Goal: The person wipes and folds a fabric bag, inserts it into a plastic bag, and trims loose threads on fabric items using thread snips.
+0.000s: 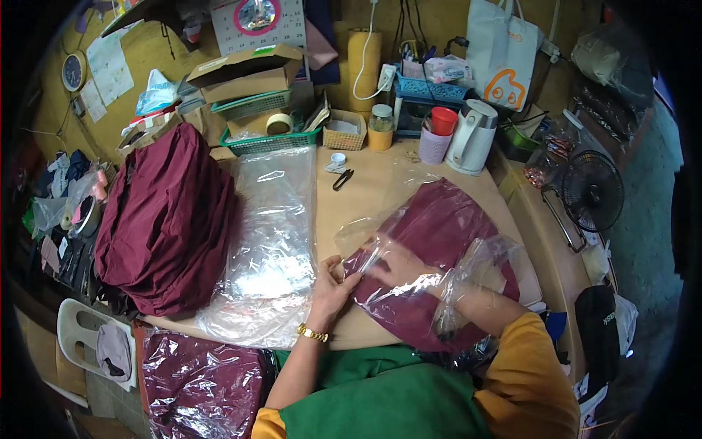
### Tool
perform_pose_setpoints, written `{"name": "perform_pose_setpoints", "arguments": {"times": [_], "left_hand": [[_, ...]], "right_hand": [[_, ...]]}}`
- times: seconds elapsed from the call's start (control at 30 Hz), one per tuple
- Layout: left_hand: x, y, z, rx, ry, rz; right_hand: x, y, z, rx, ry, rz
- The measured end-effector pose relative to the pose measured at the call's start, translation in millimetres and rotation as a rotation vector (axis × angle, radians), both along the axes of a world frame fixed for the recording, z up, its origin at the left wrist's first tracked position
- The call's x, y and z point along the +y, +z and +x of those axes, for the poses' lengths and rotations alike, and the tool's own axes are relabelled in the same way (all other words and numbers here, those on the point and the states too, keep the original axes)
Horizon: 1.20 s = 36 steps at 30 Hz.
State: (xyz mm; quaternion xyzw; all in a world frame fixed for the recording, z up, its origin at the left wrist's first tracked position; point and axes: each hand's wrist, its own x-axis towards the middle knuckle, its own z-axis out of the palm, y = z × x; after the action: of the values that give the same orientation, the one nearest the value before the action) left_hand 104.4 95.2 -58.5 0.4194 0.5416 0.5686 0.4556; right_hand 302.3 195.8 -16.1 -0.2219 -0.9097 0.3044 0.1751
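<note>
A folded maroon garment [447, 219] lies at an angle on the table, partly inside a clear plastic bag [504, 252]. My left hand [335, 289], with a gold watch on its wrist, pinches the left edge of the bag and cloth between thumb and fingers. Reaching in from the right, my right hand [398, 265] shows through the plastic, lying over the garment inside the bag. Glare and blur hide its fingers. Left of my hands, a stack of flat clear plastic bags [270, 241] rests beside a tall pile of maroon garments [164, 227].
Small black thread snips [342, 179] lie on the table [358, 212] behind my hands. Along the back stand a white electric kettle [473, 139], a lidded jar [381, 121] and green baskets [270, 140]. Bagged maroon garments [201, 384] sit below the front edge. A fan [591, 190] stands right.
</note>
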Motion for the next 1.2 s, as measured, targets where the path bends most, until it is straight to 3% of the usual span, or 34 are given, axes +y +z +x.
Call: {"name": "perform_pose_setpoints", "arguments": {"times": [0.03, 0.07, 0.1, 0.17, 0.33, 0.4, 0.47, 0.53, 0.6, 0.67, 0.73, 0.8, 0.83, 0.87, 0.93, 0.97, 1.0, 1.07, 1.1, 1.13, 1.2], "left_hand": [[-3, 2, 3, -0.196, -0.006, 0.003], [-9, 7, 1, -0.195, -0.015, 0.007], [-18, 10, -4, -0.206, -0.018, -0.039], [-32, 23, -3, -0.261, -0.003, -0.023], [-63, 46, 17, -0.517, -0.026, -0.016], [-77, 64, 21, -0.218, -0.219, -0.19], [-80, 52, 32, -0.241, -0.192, -0.155], [-85, 58, 38, -0.24, -0.234, -0.221], [-92, 70, 41, -0.33, -0.232, -0.223], [-95, 65, 33, -0.291, -0.221, -0.261], [-97, 71, 29, -0.348, -0.167, -0.265], [-103, 94, 29, -0.425, -0.201, -0.516], [-105, 104, 30, -0.367, -0.247, -0.567], [-108, 101, 31, -0.366, -0.249, -0.569], [-116, 89, 33, -0.393, -0.275, -0.427], [-117, 85, 27, -0.388, -0.316, -0.382], [-115, 83, 19, -0.389, -0.311, -0.379], [-111, 77, 1, -0.078, -0.297, -0.225], [-103, 69, -5, -0.146, -0.24, -0.183], [-97, 66, -9, -0.46, -0.081, -0.4], [-72, 99, 1, -0.986, 0.039, -0.257]], "right_hand": [[12, 11, 6, -0.251, -0.184, 0.18], [23, 20, 12, -0.501, -0.37, 0.357], [34, 22, 21, -0.5, -0.379, 0.358], [55, 16, 36, -0.486, -0.674, 0.229], [62, -3, 26, -0.491, -0.617, 0.209], [66, -1, 19, -0.457, -0.592, 0.256], [67, 0, 16, -0.427, -0.512, 0.297], [74, 3, 11, -0.429, -0.258, 0.301], [83, 1, 6, -0.415, -0.305, 0.334], [88, 3, -4, -0.389, -0.58, 0.218], [71, 0, -15, -0.4, -0.574, 0.282], [57, 2, -21, -0.391, -0.016, 0.382], [57, 4, -22, -0.357, 0.067, 0.384], [66, 0, -21, -0.356, 0.065, 0.382], [95, -11, -17, -0.327, -0.195, 0.426], [90, 10, -15, -0.357, -0.284, 0.038], [90, 8, -15, -0.357, -0.279, 0.041], [86, -2, -16, -0.398, -0.267, 0.335], [83, -5, -17, -0.402, -0.225, 0.399], [84, -6, -16, -0.404, -0.217, 0.402], [78, -1, -15, -0.3, -0.063, 0.339]]}}
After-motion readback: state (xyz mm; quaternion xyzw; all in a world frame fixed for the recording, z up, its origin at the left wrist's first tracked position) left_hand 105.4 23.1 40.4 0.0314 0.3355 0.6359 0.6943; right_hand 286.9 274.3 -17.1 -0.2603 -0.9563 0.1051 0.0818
